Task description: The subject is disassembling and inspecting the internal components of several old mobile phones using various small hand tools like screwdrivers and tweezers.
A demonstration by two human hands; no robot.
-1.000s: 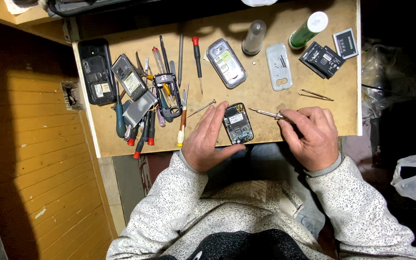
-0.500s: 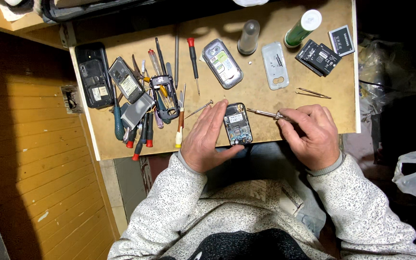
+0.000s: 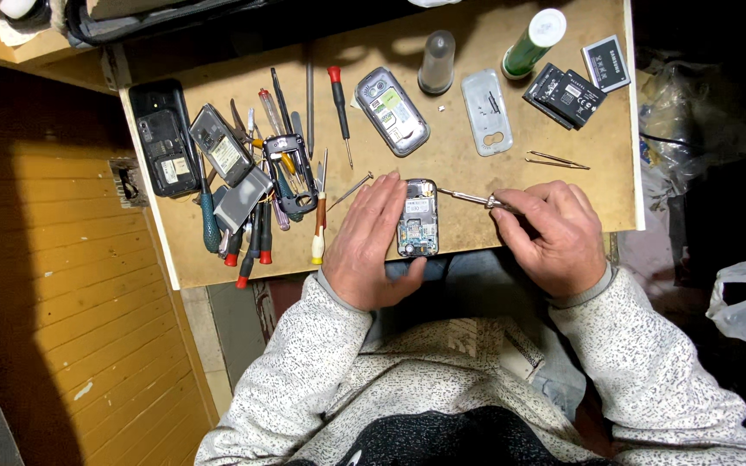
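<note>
Opened phone (image 3: 417,219): small handset, back cover off, circuit board exposed; lies at the near edge of the wooden work board (image 3: 477,259), between the two hands.

Far left of the board: black handset (image 3: 163,138), a stripped grey one (image 3: 220,152), then a heap of small screwdrivers (image 3: 256,229) with red, teal and yellow handles.

Left hand (image 3: 371,242): fingers laid flat along the phone's left side, thumb hooked under its near end, pinning it down. Best kept so, as the handset sits close to the edge.

Right hand (image 3: 554,233): fingers pinched around a slim metal screwdriver (image 3: 468,198), tip at the phone's upper right corner. Advisable: blade square in the screw, light downward pressure, slow turns.

Beyond: another open handset (image 3: 393,110), grey back cover (image 3: 487,112), tweezers (image 3: 557,160), black batteries (image 3: 565,93), green tube (image 3: 533,41).
</note>
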